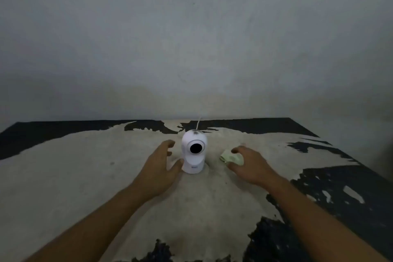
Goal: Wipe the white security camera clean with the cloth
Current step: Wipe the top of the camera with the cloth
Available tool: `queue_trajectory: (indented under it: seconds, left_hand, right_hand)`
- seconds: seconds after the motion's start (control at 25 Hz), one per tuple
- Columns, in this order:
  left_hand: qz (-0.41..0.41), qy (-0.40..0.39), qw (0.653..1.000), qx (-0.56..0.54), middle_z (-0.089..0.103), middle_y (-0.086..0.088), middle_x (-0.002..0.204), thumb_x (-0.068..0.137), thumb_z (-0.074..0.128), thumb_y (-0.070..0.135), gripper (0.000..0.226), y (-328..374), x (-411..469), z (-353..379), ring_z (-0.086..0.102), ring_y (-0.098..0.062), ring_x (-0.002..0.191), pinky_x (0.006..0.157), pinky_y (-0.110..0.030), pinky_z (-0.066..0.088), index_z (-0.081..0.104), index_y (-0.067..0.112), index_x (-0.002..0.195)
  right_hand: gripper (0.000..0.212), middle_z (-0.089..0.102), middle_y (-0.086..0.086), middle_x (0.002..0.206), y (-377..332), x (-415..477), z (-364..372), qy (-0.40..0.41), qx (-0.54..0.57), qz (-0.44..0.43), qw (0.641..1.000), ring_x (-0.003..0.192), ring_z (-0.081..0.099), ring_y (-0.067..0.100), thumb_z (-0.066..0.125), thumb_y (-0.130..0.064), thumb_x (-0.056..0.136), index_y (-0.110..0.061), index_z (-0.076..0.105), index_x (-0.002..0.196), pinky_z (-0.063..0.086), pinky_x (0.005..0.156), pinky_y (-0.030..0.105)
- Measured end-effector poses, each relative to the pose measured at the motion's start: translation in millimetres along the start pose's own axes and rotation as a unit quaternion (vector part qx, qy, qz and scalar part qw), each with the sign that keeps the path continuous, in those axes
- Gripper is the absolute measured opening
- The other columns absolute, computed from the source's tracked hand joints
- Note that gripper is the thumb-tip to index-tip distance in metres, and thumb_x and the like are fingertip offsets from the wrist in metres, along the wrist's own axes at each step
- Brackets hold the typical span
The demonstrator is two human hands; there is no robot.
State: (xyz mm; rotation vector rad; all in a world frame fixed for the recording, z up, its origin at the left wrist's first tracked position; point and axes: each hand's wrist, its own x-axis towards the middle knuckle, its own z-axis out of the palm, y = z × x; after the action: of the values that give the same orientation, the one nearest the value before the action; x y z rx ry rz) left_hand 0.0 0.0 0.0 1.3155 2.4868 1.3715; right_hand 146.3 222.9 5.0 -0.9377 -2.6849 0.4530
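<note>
Both forearms reach in from the near edge. On the worn table (85, 176) the white camera (194, 151) stands upright at the centre, its cord running off behind. Left hand (158, 168) is spread wide, thumb at the base — best to steady it low. Right hand (251, 166) curls loosely over the crumpled cloth (228, 157) (grip not yet firm): gather it fully before wiping.
</note>
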Motion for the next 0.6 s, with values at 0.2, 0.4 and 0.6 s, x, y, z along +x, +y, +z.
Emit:
queue_trajectory:
  seconds: [0.2,0.4,0.6]
  left_hand:
    - [0.001,-0.01,0.997,-0.079,0.043,0.012,0.133,0.08,0.059,0.046,0.063,-13.5,12.2,26.9,0.047,-0.002,0.109,0.088,-0.023,0.043,0.024,0.036,0.131]
    - [0.01,-0.009,0.992,-0.122,0.044,0.027,0.121,0.079,0.057,0.048,0.055,-19.5,21.0,34.4,0.044,0.02,0.098,0.076,-0.006,0.041,0.024,0.049,0.124]
    - [0.01,-0.018,0.988,-0.151,0.047,0.035,0.115,0.08,0.057,0.048,0.048,-23.4,22.2,35.4,0.044,0.023,0.103,0.07,0.0,0.042,0.025,0.063,0.112]
  right_hand:
    - [0.054,0.046,-0.005,0.143,17.5,6.8,29.5,0.021,-0.004,0.002,1.0,0.13,0.041,0.019,0.058,-0.055,0.083,-0.034,0.045,0.13,0.029,0.108,0.045]
    - [0.023,0.065,-0.007,0.123,20.2,17.6,34.8,0.096,-0.007,-0.035,0.995,0.114,0.054,0.016,0.06,-0.031,0.091,-0.03,0.065,0.113,0.036,0.1,0.042]
    - [0.016,0.067,-0.006,0.078,-1.3,20.4,23.3,0.239,0.137,-0.05,0.96,0.065,0.059,0.002,0.056,-0.011,0.095,-0.024,0.064,0.098,0.048,0.06,0.008]
